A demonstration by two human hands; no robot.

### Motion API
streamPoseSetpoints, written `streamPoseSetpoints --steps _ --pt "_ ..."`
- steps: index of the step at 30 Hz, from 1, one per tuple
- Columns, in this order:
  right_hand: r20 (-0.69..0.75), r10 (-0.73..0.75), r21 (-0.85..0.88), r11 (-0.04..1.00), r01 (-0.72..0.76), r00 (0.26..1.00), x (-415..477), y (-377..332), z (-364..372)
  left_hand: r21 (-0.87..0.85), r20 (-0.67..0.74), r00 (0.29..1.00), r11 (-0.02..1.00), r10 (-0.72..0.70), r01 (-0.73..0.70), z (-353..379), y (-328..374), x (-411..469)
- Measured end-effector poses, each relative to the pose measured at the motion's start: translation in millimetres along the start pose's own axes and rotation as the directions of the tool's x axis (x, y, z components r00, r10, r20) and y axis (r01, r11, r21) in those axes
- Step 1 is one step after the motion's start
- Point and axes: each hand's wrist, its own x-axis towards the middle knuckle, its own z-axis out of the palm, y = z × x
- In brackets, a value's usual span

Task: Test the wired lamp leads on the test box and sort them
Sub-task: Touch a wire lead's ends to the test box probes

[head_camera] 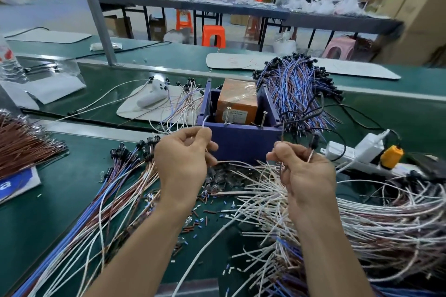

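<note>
Holding both hands up just in front of the purple plastic test box (241,142), the person looks ready to probe a lead. The left hand (183,161) has its grip pinched on a thin white wire end (203,121) that pokes up beside the box's near wall. The right hand (304,171) has its grip closed on a couple of fine wires, with a small black lamp holder (314,140) dangling just above the knuckles. Two upright metal pins (226,117) stand at the box's front edge before an orange wrapped block (236,103). My read is that the bare ends are held high and apart so each can touch its own pin without shorting. The untested white and brown leads (374,219) sprawl on the green desk (72,200) under the right wrist, within easy picking. A combed bundle of blue, brown and white leads (125,176) lies to the left, sockets all pointing away, likely the sorted side. A further blue and purple heap (294,89) sits behind the box, and a white power strip (350,154) lies close on the right, presumably feeding it.
</note>
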Motion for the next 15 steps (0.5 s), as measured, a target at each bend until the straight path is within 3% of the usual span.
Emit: streamPoseSetpoints --steps 6,15 --pt "-0.117 -0.066 -0.078 0.995 0.057 0.991 7 5 -3 0.037 0.008 0.999 0.998 0.046 -0.046 4 -8 -3" --pt "-0.119 -0.113 -0.056 0.993 0.107 0.987 9 13 2 0.033 0.09 0.996 0.999 0.028 -0.031 7 -12 0"
